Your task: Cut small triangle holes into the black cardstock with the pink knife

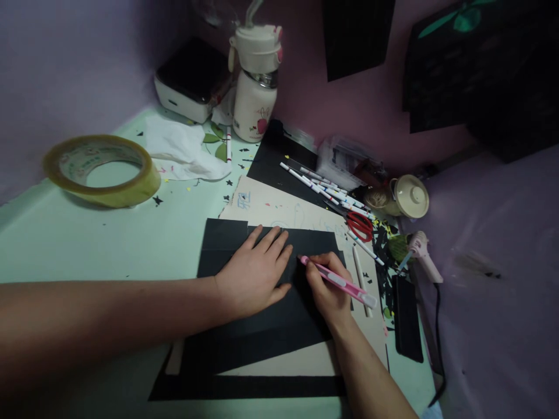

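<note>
My left hand [257, 272] lies flat on a black sheet of paper [262, 331], fingers spread and pointing to the upper right. To its right, my right hand [329, 288] grips a pink pen-like tool [338, 280] with a grey and white end, its tip touching or just over the black sheet near my left fingertips. Under the black paper is a cream board [297, 364] with faint drawings along its upper part. A white pen-like stick [362, 282] lies on the board just right of my right hand.
A tape roll [148, 180] stands at the left. Farther back are a white bottle [256, 99], a black-topped box [192, 78] and tissue [183, 151]. Markers [312, 185], red-handled scissors [360, 226], black scraps, a glue gun [425, 256] and a black phone-like object [407, 320] lie at the right.
</note>
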A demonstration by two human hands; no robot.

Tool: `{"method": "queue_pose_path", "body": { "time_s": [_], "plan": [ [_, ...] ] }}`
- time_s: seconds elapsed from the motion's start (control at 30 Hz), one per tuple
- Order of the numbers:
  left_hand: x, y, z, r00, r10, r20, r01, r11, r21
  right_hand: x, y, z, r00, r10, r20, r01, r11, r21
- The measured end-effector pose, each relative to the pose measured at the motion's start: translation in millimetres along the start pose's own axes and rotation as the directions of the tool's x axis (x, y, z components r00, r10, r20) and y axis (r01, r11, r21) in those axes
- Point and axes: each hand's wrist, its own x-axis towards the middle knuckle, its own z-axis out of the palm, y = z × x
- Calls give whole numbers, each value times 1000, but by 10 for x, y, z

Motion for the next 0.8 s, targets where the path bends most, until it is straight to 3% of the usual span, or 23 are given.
{"method": "queue_pose_path", "body": {
  "time_s": [0.3, 0.5, 0.8],
  "plan": [
    [1, -8, 16, 1000, 1, -17, -1, 1000, 1, -8, 12, 5, 997, -70, 22, 70, 998, -1],
    [-14, -4, 17, 1000, 3, -9, -3, 1000, 2, -11, 2, -4, 1000, -3, 7, 2, 1000, 18],
    [-6, 1, -5, 1000, -3, 8, 3, 1000, 8, -6, 20, -1, 998, -42, 36, 41, 999, 27]
  ]
}}
